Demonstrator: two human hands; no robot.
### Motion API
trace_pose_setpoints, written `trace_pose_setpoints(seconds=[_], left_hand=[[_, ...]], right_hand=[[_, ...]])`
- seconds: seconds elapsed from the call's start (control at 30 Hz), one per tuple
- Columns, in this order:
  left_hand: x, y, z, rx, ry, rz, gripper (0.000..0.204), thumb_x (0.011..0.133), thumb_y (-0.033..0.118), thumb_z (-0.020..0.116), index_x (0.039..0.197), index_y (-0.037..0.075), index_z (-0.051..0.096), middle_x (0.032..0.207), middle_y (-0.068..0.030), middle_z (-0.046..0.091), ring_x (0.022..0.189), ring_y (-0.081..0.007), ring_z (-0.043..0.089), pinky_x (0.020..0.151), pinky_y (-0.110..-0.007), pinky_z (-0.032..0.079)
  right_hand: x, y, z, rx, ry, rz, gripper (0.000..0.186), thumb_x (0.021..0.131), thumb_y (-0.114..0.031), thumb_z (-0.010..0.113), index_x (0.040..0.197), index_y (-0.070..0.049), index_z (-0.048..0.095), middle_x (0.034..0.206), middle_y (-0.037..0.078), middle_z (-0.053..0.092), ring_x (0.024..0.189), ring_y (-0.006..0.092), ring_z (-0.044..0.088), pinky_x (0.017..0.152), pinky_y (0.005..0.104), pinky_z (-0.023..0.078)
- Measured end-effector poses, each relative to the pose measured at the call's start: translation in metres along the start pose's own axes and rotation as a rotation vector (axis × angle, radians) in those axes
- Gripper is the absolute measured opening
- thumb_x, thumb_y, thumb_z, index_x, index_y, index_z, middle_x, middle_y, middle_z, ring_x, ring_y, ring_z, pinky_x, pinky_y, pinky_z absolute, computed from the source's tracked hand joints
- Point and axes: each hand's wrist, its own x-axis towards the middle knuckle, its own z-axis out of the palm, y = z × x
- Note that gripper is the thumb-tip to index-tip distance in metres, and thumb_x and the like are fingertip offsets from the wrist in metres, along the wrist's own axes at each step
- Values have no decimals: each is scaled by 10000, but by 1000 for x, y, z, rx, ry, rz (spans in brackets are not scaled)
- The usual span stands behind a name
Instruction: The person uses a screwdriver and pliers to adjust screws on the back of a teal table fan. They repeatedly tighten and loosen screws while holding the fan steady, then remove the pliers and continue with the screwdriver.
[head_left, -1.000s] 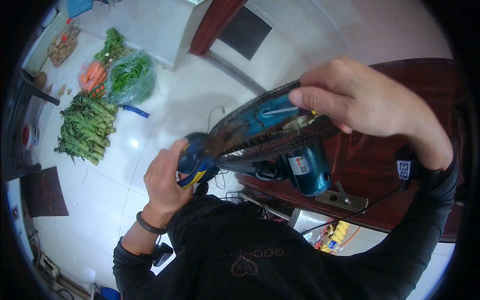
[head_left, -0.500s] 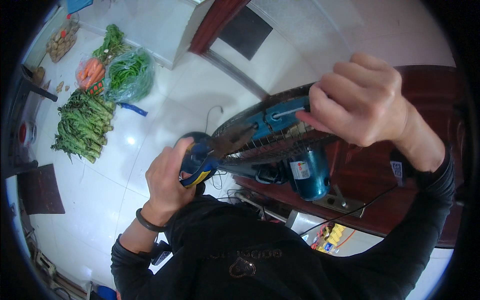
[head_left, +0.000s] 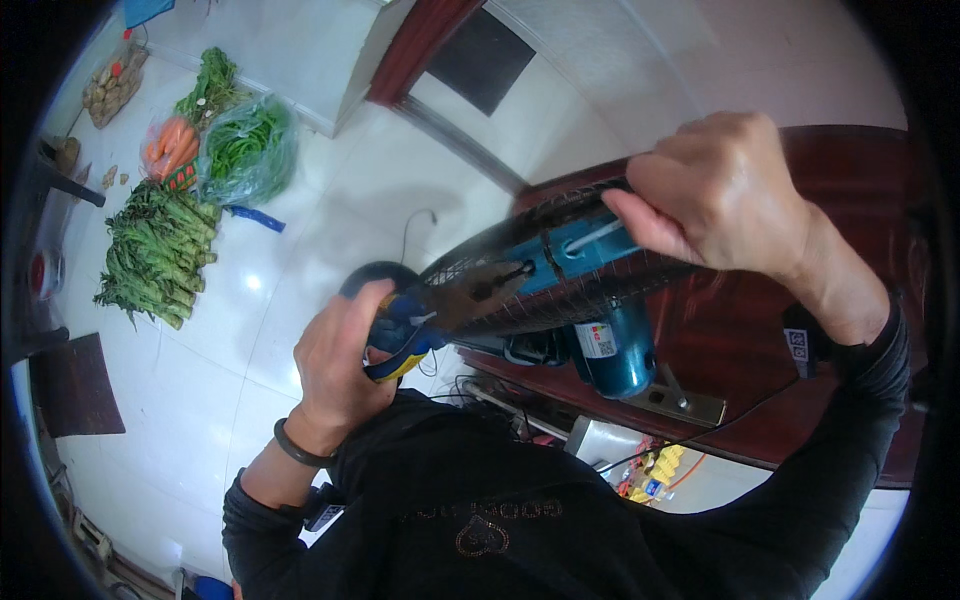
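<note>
Left hand [head_left: 340,350] grips blue-and-yellow-handled metal pliers [head_left: 408,340]; right hand [head_left: 715,195] closed, contents unclear. Best brace black wire fan cage [head_left: 560,302], centre frame.

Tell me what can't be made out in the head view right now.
In the head view:
The grey shaft's end inside the right hand: hidden by its fingers.
Parts of the blue-and-yellow tool handles: covered by the left hand.
Fine print on the white sticker on the teal housing: too small.
The blue object at lower left: cut off by the lower edge.
</note>
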Motion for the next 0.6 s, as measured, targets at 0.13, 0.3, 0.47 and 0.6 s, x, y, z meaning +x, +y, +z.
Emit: trace_pose_setpoints(seconds=[0.13,0.3,0.47,0.6], left_hand=[[-1,1,-1,0,-15,7,760,592,-28,825,1296,111,576,885,-97,622,768,-303,643,660,-371,511],[10,11,-2,-75,-8,12,736,603,-45,822,1289,106,600,876,-86,623,729,-260,647,616,-337,507],[13,23,-6,-161,11,-70,719,616,-53,809,1295,93,620,887,-70,637,666,-221,617,586,-282,498],[-6,11,-20,-238,-31,-256,746,660,-69,764,1359,109,574,959,-88,629,698,-211,582,643,-289,498]], right_hand=[[-3,-4,4,-254,249,-124,378,921,-316,710,615,-128,593,514,18,530,456,124,554,438,248,420],[2,-18,0,-113,265,-37,353,934,-299,696,668,-112,558,578,11,523,454,120,498,409,242,357],[1,-14,-12,488,-44,254,355,902,-320,751,714,-85,563,631,49,579,483,159,574,412,233,389],[2,-22,-18,349,-42,200,406,884,-362,778,688,-70,577,595,60,575,470,181,585,422,260,423]])
